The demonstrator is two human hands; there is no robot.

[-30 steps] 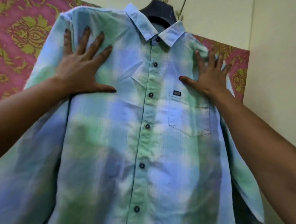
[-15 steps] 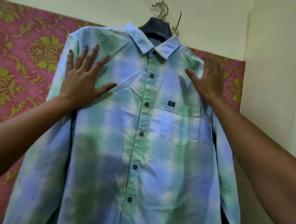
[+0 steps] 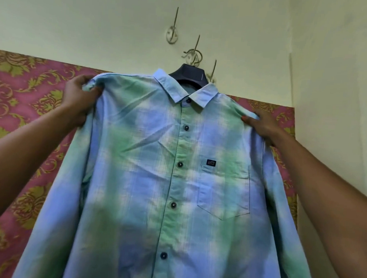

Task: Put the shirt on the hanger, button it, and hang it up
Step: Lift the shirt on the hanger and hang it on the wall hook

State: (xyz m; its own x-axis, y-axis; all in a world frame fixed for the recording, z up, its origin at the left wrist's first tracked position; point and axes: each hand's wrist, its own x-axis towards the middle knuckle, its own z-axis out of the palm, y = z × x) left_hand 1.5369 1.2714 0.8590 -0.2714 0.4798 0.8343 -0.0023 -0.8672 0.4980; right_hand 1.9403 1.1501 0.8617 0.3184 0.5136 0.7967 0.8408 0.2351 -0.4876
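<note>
Gripping the shirt (image 3: 176, 181) at both shoulders, your left hand (image 3: 78, 97) and right hand (image 3: 262, 123) seem to square it on the hanger (image 3: 190, 74) so it hangs straight.

Cream wall (image 3: 120, 25), three metal hooks (image 3: 172, 33) in a slanting row, pink and gold patterned covering (image 3: 21, 92) across its lower part. Dark hanger (image 3: 188, 74) hung at the middle hook. On the hanger: one blue-green shirt (image 3: 155, 169), buttoned.
</note>
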